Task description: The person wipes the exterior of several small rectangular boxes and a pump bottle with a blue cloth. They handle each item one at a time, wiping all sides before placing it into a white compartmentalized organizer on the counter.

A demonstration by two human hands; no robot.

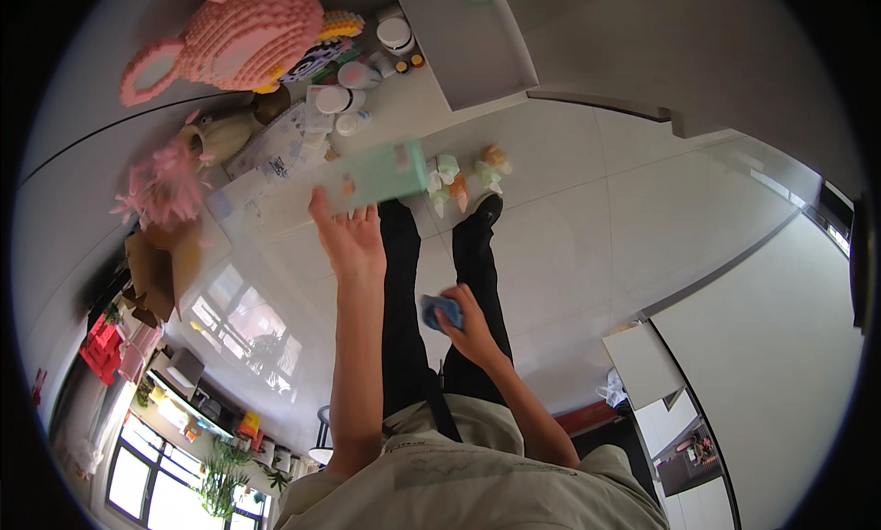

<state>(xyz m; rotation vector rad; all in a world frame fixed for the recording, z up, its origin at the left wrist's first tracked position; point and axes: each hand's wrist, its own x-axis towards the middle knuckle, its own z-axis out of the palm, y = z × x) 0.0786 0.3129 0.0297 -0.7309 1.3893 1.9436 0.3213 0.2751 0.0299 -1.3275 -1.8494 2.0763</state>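
My left hand (pixel 358 244) is stretched out ahead, holding a pale green translucent plastic box (pixel 385 175). The box is blurred, and its underside hides most of my fingertips; small orange and pinkish marks show on it. Lower down, in front of my black trousers, my right hand (pixel 475 327) grips a crumpled blue cloth (pixel 440 312). The cloth is apart from the box. Beyond the box, on the tiled floor, stand several small green, orange and white objects (pixel 447 179); blur keeps me from telling what they are.
A white tray (pixel 475 55) rests at the far end of the white tabletop (pixel 406 110). Near it are white-lidded jars (pixel 396 34), small bottles (pixel 352 122) and a pink brick-built figure (pixel 248 34). Leftward lie a vase (pixel 227 139), pink flowers (pixel 165 186) and an opened cardboard box (pixel 155 268).
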